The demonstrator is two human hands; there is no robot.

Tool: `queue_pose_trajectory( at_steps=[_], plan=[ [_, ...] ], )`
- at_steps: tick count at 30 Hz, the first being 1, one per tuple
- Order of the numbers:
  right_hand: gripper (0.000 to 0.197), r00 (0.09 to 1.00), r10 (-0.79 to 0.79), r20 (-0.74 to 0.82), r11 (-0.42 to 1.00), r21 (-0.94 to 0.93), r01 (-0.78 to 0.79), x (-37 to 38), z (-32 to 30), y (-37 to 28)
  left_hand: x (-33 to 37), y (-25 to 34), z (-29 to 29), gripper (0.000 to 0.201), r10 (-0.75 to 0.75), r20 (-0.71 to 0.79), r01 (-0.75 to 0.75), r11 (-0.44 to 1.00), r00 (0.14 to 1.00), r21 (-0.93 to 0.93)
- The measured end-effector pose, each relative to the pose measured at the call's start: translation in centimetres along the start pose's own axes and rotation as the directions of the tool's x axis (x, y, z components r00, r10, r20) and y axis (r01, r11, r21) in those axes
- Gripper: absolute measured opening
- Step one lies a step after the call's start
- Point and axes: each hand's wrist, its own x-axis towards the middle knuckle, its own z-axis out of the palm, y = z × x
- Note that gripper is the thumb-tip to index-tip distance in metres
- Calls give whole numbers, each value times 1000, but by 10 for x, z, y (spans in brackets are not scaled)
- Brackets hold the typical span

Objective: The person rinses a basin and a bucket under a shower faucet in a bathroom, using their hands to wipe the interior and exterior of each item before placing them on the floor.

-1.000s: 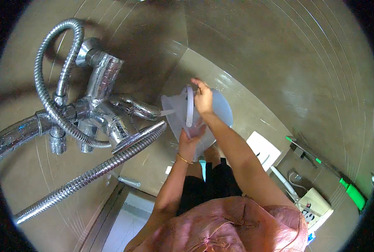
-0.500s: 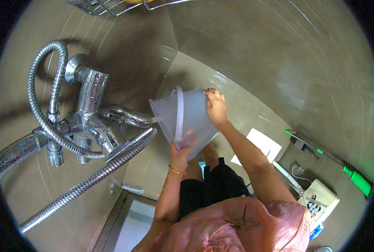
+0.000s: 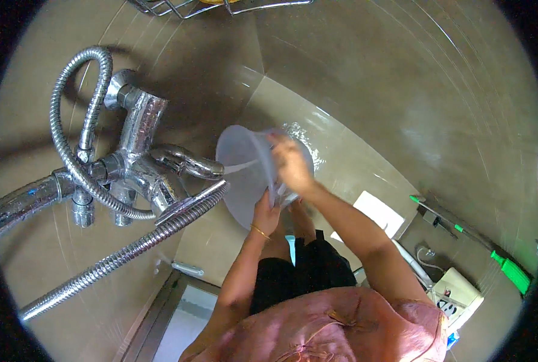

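Note:
A translucent whitish bucket [image 3: 236, 187] hangs tilted in front of me, its wide mouth toward the chrome tap [image 3: 187, 163]. A stream of water [image 3: 240, 167] runs from the spout into it. My left hand [image 3: 267, 214], with a thin yellow bangle on the wrist, is closed on the bucket's near lower edge. On the far right side, my right hand [image 3: 291, 166] is curled against the bucket, its fingers partly blurred by motion. Splashing water [image 3: 305, 142] shows on the floor beyond the bucket.
Coiled metal hoses [image 3: 130, 253] loop around the tap on the left wall. A wire rack [image 3: 220, 9] is at the top. To the right are a white panel [image 3: 374, 214], a green-handled pole [image 3: 510, 271] and a cream box [image 3: 456, 295]. A door [image 3: 190, 320] stands lower left.
The bucket has turned so its mouth shows more toward the tap. My right hand has moved left and nearer. Water now visibly runs into the bucket and splashes on the floor.

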Motion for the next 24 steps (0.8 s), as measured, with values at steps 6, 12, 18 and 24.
queue_pose_trajectory(
  at_steps=[6, 12, 18, 24],
  plan=[
    [53, 970, 130, 205, 968, -238, -80, -50, 24, -56, 15, -2, -15, 38, -25, 164, -59, 869, 986, 491],
    [62, 961, 198, 192, 890, -446, -94, 0, 54, -1, -13, 10, 4, 42, 26, 88, -46, 970, 996, 239],
    [58, 752, 459, 474, 779, -622, -84, 38, 87, 48, -25, 21, 0, 51, -175, 233, 108, 956, 957, 274],
    [36, 855, 312, 414, 858, -509, -67, -9, 72, -7, -8, -6, -15, 61, -169, 268, 314, 620, 948, -719]
  ],
)
